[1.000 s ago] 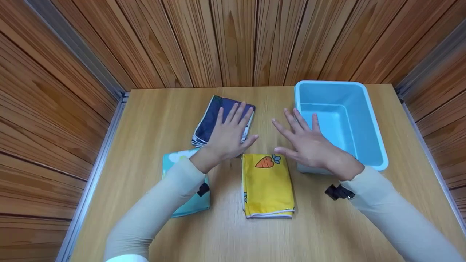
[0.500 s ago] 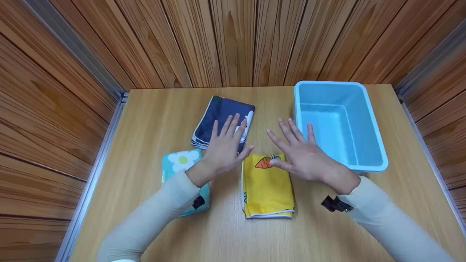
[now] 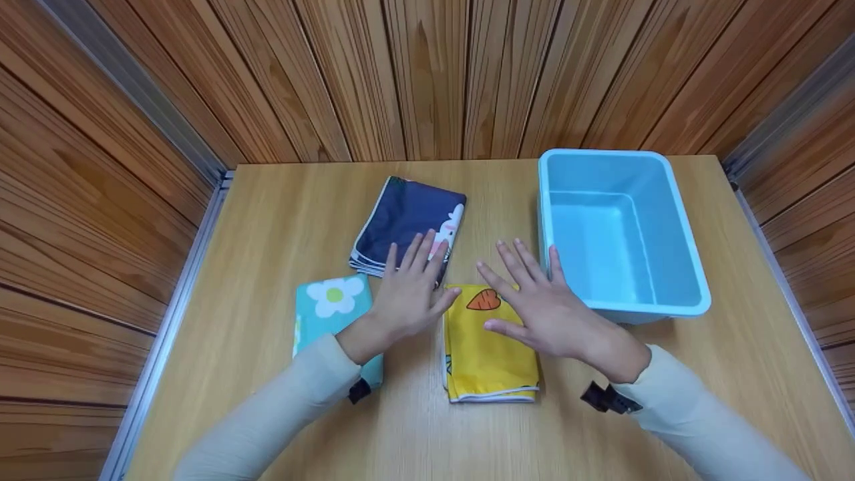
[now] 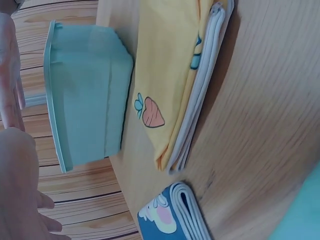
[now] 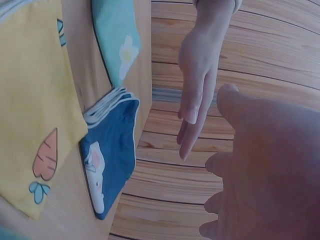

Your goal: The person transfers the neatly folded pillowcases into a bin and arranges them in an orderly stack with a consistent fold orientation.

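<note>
My left hand [image 3: 409, 294] is held palm down in the air with fingers straight, overlapping the near edge of a folded navy cloth [image 3: 407, 214] in the head view. To its left lies a folded teal cloth [image 3: 310, 327] with a white flower, partly behind the wrist. My right hand [image 3: 551, 317], fingers spread, hovers over the right side of a folded yellow cloth [image 3: 491, 367] with a carrot print. Both hands hold nothing. The right wrist view shows the left hand [image 5: 200, 65] raised well above the navy cloth [image 5: 112, 155], which bears a white rabbit-like figure.
A light blue plastic bin [image 3: 688, 247] with nothing inside stands at the back right of the wooden table [image 3: 287, 220]. Wood-patterned walls [image 3: 441, 80] enclose the back and sides. A small black device [image 3: 609, 398] sits at the right wrist.
Both hands have drawn back toward the person, fingers still straight, uncovering more of the navy cloth, the teal cloth's flower and the bin's left side. The cloths and bin stay in place.
</note>
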Action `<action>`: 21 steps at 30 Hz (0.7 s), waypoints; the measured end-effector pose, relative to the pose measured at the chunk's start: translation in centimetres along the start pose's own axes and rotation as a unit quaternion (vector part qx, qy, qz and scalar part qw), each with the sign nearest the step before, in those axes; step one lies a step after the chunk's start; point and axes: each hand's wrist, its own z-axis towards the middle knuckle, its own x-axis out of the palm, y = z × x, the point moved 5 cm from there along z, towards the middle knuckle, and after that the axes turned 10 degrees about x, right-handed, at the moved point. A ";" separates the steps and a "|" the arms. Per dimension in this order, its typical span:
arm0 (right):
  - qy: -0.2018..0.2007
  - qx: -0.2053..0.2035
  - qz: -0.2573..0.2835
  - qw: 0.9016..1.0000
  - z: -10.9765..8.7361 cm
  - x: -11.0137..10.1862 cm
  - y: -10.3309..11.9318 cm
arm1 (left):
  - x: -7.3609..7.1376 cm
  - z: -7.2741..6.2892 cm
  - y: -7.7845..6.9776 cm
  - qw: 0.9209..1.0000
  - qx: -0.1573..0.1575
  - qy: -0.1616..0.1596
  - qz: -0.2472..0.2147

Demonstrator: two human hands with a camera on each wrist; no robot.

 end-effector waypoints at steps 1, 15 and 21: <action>0.000 -0.002 0.002 1.000 -0.1 0.2 0.1 | 0.2 -0.1 0.0 1.000 -0.001 0.001 -0.003; 0.018 -0.009 0.006 1.000 -0.9 2.7 1.4 | 2.2 -1.6 -1.0 0.998 -0.024 -0.001 -0.061; 0.032 -0.009 0.016 0.999 -1.2 4.1 1.6 | 3.2 -1.9 -1.5 0.997 -0.031 0.003 -0.075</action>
